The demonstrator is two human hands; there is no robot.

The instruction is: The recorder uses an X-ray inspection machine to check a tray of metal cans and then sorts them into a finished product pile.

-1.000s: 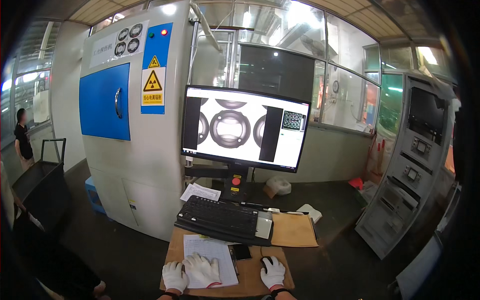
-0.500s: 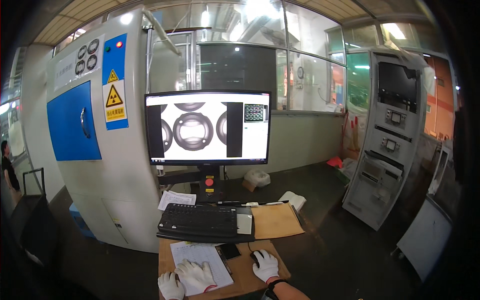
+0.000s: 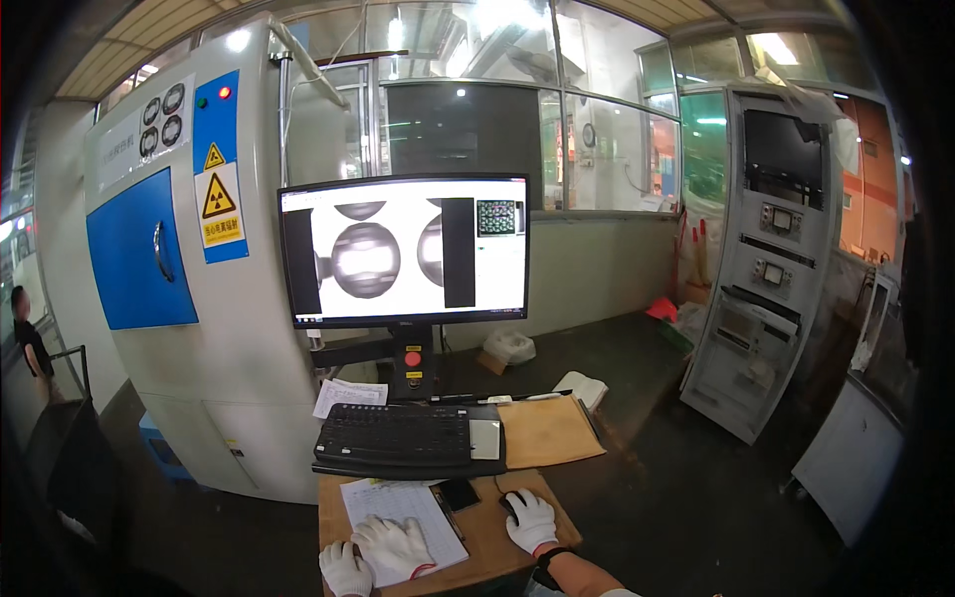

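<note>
My right hand (image 3: pixel 532 519), in a white knit glove, is closed over a dark computer mouse (image 3: pixel 511 503) on the brown tabletop. My left hand (image 3: pixel 346 570), also gloved in white, rests at the table's near left edge with its fingers extended and nothing visible in it. Beside it, a loose white glove (image 3: pixel 394 545) with a red-trimmed cuff lies on a printed form sheet (image 3: pixel 434 525). Beyond the hands is a black keyboard (image 3: pixel 395 435). Above it, a monitor (image 3: pixel 405 251) displays grey, round X-ray-like shapes, smeared sideways.
A black phone-like slab (image 3: pixel 459 495) lies by the sheet. Right of the keyboard sits a tan folder (image 3: pixel 548 432). Under the monitor is a red button (image 3: pixel 413 359). A large grey cabinet with a blue door (image 3: pixel 145 249) stands left, an instrument rack (image 3: pixel 761 269) right; a person (image 3: pixel 33 338) stands far left.
The round shapes on the monitor have shifted and blurred, and their small bright spots no longer show. My view has turned slightly. Both hands keep nearly the same places on the table.
</note>
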